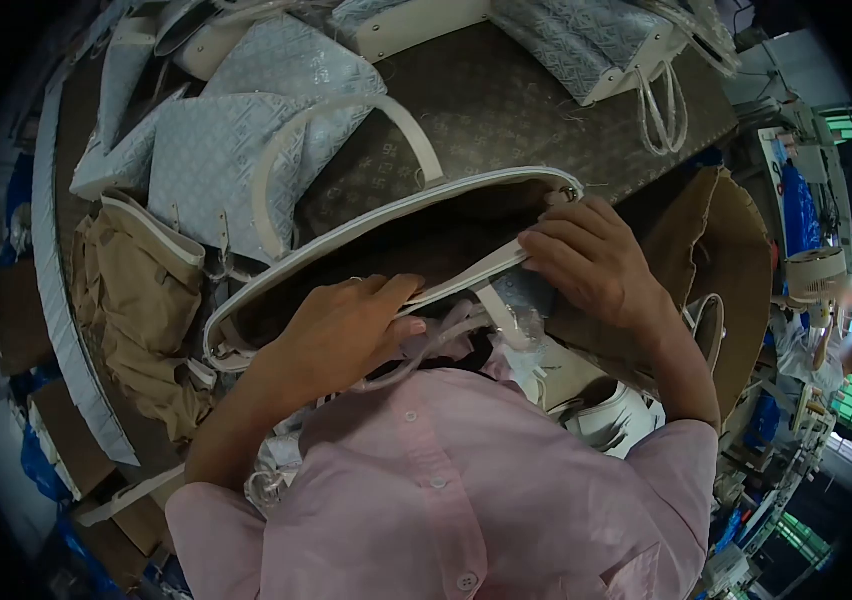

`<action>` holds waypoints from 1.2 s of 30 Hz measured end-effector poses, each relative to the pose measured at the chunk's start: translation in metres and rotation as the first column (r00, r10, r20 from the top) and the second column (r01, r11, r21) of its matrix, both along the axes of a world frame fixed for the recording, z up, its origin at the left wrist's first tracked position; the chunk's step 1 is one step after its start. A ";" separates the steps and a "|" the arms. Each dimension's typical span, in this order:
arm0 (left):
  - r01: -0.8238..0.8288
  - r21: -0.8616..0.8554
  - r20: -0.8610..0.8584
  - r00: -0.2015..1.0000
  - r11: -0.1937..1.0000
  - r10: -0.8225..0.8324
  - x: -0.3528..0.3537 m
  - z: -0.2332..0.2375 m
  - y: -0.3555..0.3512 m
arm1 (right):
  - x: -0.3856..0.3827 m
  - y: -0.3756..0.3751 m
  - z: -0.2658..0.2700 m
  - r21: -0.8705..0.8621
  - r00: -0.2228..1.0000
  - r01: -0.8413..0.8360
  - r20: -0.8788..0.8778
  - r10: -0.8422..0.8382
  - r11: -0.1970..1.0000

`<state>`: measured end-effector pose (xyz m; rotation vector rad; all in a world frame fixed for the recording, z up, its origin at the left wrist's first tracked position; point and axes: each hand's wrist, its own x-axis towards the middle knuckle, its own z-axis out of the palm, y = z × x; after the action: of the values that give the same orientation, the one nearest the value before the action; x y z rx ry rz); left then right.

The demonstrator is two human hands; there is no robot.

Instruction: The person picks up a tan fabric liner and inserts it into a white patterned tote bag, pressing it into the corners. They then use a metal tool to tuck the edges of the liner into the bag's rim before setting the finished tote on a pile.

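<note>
Handbag with a white rim is lying tilted just in front of our chest, over the near part of a brown patterned table, and both our bare hands are holding its near edge. Its long axis is running slantwise across us, from the lower left, beside our left forearm, to the upper right, just past our right hand. Its mouth is facing up toward us, gaping in a long, narrow oval, and we are looking into a dark interior. One pale handle is arching away from us beyond the far rim, leaning leftward; a pale strap is hanging from the near rim toward our pink shirt.

Our left hand is bending its fingers over the middle of the near rim with the thumb below, nearly closed on the edge. Our right hand is curling its fingers around the same rim near its right end, gripping it; its thumb is hiding from view.

Beyond, on the left, pale patterned bags are leaning together. Another patterned bag is lying at the far right. Tan cloth is slumping just left of the handbag. An open cardboard box is standing near our right forearm. Farther right, a blurred person is showing in the workroom.
</note>
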<state>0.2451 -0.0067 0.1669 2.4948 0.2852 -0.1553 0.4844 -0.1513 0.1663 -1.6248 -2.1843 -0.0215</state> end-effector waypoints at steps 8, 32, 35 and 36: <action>-0.177 -0.228 -0.078 0.984 0.958 0.163 -0.035 -0.007 0.020 | -0.018 0.031 -0.003 -0.241 0.992 -0.114 -0.074 0.099 0.964; -0.171 -0.317 -0.144 0.981 0.933 0.131 -0.048 0.003 0.027 | -0.094 0.049 -0.014 -0.236 0.990 -0.137 0.000 0.141 0.962; -0.208 -0.574 -0.229 0.969 0.792 0.089 -0.064 -0.002 0.047 | -0.088 0.061 -0.014 -0.321 0.975 -0.217 -0.114 0.189 0.922; -0.221 -0.582 -0.241 0.966 0.783 0.094 -0.066 -0.004 0.050 | -0.088 0.063 -0.016 -0.267 0.970 -0.236 -0.127 0.208 0.934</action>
<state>0.1795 0.0435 0.1631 1.8035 0.4492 -0.3686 0.3969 -0.0881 0.1503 -1.4696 -2.3645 0.4437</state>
